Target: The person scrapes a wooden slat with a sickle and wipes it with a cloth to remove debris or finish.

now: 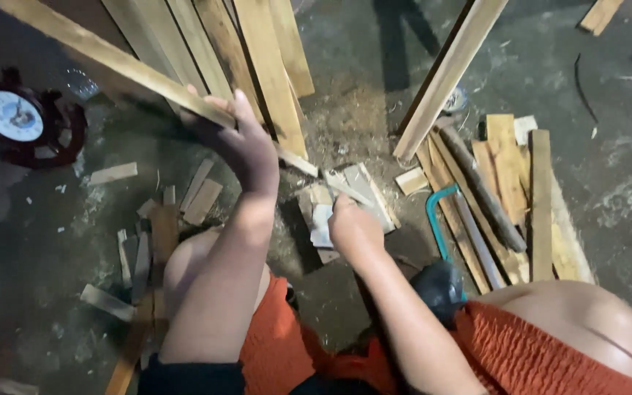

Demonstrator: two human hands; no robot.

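Note:
My left hand point(239, 143) is raised and grips the end of a long pale wooden slat point(104, 55) that slants up to the upper left. My right hand point(352, 228) is lower, on the floor among short wood scraps, its fingers closed around a small flat pale piece point(322, 223). Several long planks point(257, 58) lean just behind my left hand. My knees and orange clothing fill the bottom of the view.
A saw with a teal frame point(437, 219) lies right of my right hand, beside a stack of boards point(513, 197). Another long plank point(448, 73) leans at upper right. A dark wooden clock point(16, 117) sits at far left. Offcuts point(155, 227) and sawdust litter the concrete floor.

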